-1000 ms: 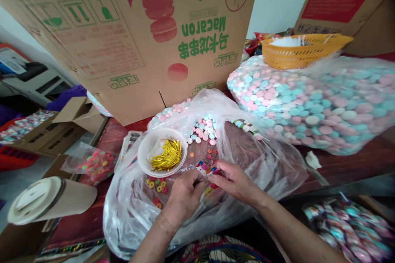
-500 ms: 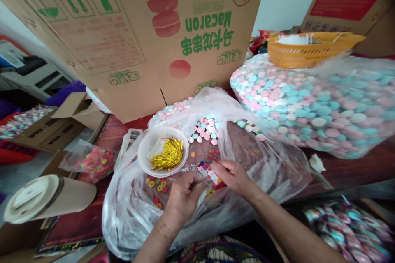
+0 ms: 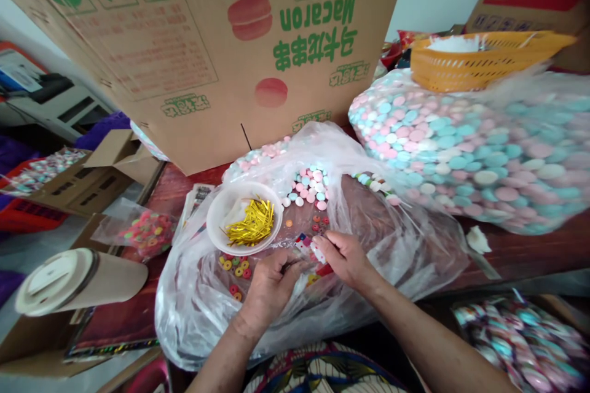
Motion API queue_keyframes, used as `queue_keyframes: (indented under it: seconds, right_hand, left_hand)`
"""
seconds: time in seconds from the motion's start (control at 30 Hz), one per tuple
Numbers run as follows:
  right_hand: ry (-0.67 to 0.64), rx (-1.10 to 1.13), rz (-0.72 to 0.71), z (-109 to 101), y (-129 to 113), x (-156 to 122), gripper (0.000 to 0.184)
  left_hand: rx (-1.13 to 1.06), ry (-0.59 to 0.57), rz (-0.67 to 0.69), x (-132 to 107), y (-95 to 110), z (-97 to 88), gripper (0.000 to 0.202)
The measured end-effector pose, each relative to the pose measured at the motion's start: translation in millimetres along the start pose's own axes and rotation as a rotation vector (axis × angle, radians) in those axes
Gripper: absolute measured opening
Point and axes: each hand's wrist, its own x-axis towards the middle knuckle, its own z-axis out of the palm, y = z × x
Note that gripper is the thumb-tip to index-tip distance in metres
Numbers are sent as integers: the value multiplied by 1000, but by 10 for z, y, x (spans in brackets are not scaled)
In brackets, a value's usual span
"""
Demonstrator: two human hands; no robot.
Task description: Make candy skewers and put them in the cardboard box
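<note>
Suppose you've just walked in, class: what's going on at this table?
A person is working bare-handed over some clear plastic. The right hand pinches a small patterned piece; the left hand is close by, though whether it grips anything is hard to tell. Left of the hands, a white bowl holds gold strips. Pastel discs lie beyond the hands, and small coloured rings lie near the bowl.

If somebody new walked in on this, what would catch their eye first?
Most likely the big cardboard box across the back, its Macaron lettering upside down. Next, perhaps, the bulging clear bag of pink, blue and white discs at the right, with a yellow basket at its far edge. Nearer, shiny gold strips lie in a white bowl just beyond the left hand.
</note>
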Motion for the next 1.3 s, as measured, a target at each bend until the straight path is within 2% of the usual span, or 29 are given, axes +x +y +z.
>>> queue_keyframes:
  seconds: [0.1,0.2,0.27,0.33,0.43,0.5,0.63,0.7,0.8,0.9,1.03,1.17,1.3]
  right_hand:
    - [21,-197,71,-129,139,81,50]
    - [140,-407,170,-562,413,322,49]
    - [208,-567,226,-887,634,514,37]
    - [213,-691,266,-1102,835,665,28]
    - [168,-805,252,-1184,1012,739,27]
    - [130,-837,204,-1193,1032,679,28]
    - [42,-789,51,-1339,864,340,25]
    - [37,-678,-159,-1414,686,125,22]
    - [97,-595,-522,-1429,369,-103,19]
    - [88,-669,-696,-1399,123,-168,22]
    - [-1,-728,-742,-1458,-14,-158,23]
    - [118,-760,-728,-1557,-62,-167,22]
    - [151,-730,-704,-1519,-66,-209,22]
  left_hand:
    - [111,10,123,-15,-26,2,31]
    - [149,96,196,-52,-91,-31,35]
    - [139,170,244,-77,-140,-74,32]
    - [129,237,327,-97,-175,-125,24]
    - [132,314,455,-120,-189,-200,19]
    - [138,318,489,-134,-182,-249,18]
    - [159,286,517,-142,-179,-345,20]
    - [191,262,541,-127,-177,-384,19]
    - [250,212,566,-95,-147,-424,18]
    - [306,170,543,-91,-91,-459,21]
    - [331,106,537,-128,-34,-519,26]
    - [319,59,553,-148,-10,-539,29]
    - [244,114,544,-146,-13,-475,29]
